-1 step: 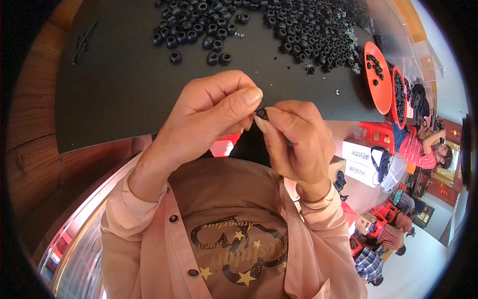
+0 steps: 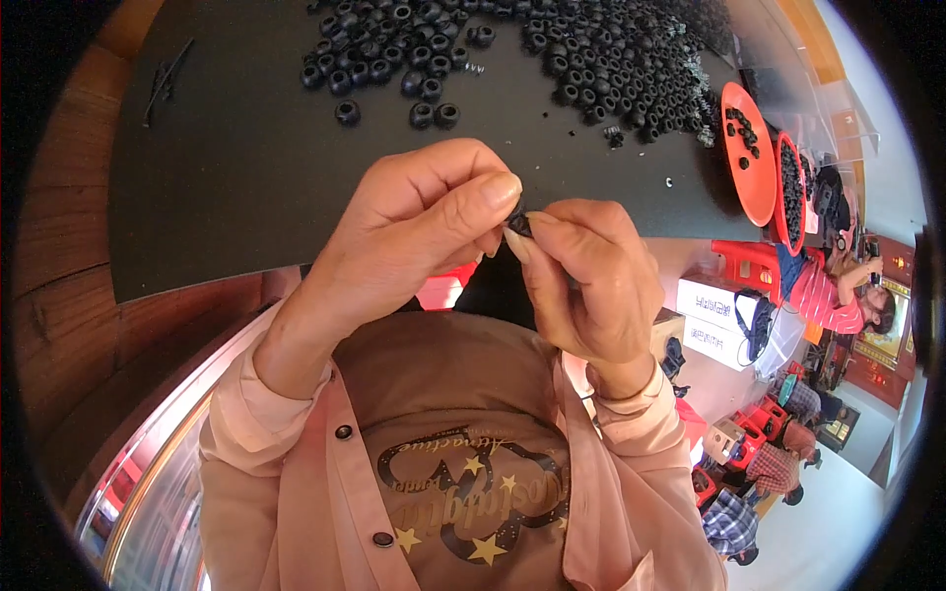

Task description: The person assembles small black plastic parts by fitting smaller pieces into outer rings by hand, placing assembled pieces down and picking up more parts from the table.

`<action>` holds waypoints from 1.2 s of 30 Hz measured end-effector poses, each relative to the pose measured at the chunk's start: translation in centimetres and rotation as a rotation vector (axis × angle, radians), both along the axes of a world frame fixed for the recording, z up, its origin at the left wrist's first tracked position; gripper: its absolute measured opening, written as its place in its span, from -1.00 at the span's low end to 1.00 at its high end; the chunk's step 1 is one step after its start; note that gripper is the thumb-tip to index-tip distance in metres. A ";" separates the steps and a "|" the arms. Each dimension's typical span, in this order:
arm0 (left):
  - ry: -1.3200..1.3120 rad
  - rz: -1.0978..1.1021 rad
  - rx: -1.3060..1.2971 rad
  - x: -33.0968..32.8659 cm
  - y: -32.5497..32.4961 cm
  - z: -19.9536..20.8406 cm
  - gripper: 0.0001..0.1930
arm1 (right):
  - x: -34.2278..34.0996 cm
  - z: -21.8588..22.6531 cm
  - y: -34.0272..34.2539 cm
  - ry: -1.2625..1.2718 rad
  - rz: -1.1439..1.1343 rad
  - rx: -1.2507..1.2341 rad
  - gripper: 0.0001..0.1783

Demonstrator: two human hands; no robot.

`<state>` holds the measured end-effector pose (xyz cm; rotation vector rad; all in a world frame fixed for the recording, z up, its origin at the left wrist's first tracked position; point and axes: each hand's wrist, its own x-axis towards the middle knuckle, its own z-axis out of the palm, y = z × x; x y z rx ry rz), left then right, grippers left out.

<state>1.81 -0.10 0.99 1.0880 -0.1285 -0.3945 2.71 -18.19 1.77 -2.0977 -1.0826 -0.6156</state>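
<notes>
My left hand [image 2: 429, 222] and my right hand [image 2: 596, 271] meet over the table's near edge, both closed in a pinch. Between their fingertips is a small black plastic piece [image 2: 519, 225], mostly covered by the fingers, so its exact shape cannot be made out. Beyond my hands lies a loose heap of round black hollow beads [image 2: 379, 49], each with a wide hole. To its right spreads a second heap of smaller black parts [image 2: 601, 84]. Small metal springs [image 2: 702, 94] lie along that heap's right edge.
A red plate [image 2: 754, 187] with a few black pieces stands at the table's right, beside a red basin [image 2: 791, 212] full of black parts. Black thin strips [image 2: 168, 84] lie at the far left of the dark table [image 2: 227, 187]. Other people [image 2: 833, 295] sit at the right beyond white boxes [image 2: 709, 320].
</notes>
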 end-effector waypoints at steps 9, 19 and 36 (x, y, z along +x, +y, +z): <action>-0.022 0.047 0.066 -0.2 -0.1 0.2 -0.73 | -0.7 1.2 0.5 0.093 -0.081 -0.067 -0.72; 0.102 0.014 0.012 -0.1 0.1 0.5 -0.73 | 0.1 0.1 0.3 -0.010 0.050 0.002 -0.72; -0.014 0.030 0.063 -0.3 -0.1 -0.1 -0.74 | -0.2 0.4 0.5 0.173 -0.008 0.081 -0.73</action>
